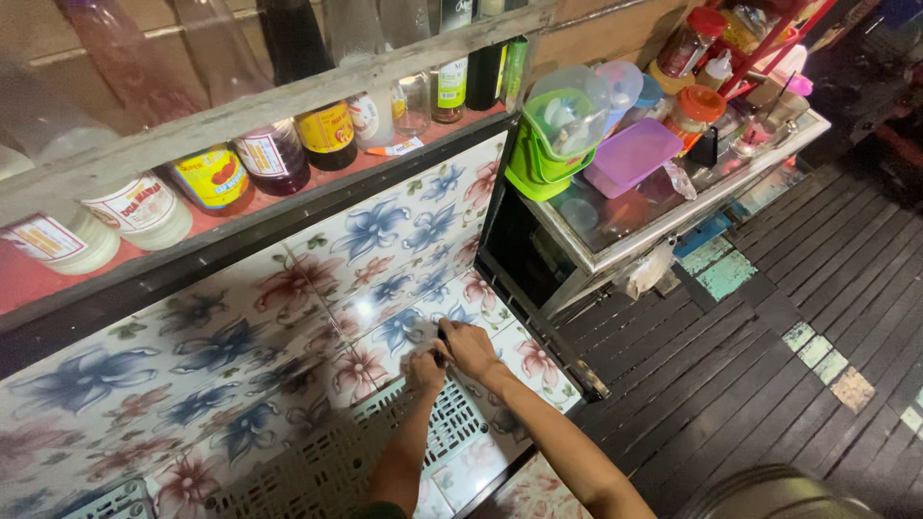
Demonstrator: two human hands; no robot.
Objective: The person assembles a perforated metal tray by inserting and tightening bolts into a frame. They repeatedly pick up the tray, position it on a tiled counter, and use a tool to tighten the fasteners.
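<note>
Down at the bottom of my view, I have both hands pressed close together against a wall of flower-patterned tiles [288, 298], just above a white plastic grille [385, 442] that leans at the foot of it. My left hand [423, 371] is curled into a loose fist, and my right hand [468, 348] sits touching it, fingers folded around a small dark thing [441, 338] whose tip pokes up between the two; it is too small for me to say what it is, and I cannot tell whether the left hand grips it as well. The thing rests right at the tile surface, near the seam where blue and red blossoms meet. Above the tiles runs a red shelf [144, 252] behind a pale wooden rail, lined with bottles [274, 154] of dark and clear liquid with yellow and white labels. To the right stands a metal-edged glass table [663, 231] carrying a green basket [543, 154] with a clear lid, a purple box [635, 154] and several jars with orange lids [699, 106]. Dark wooden floor planks [769, 356] stretch away on the right
</note>
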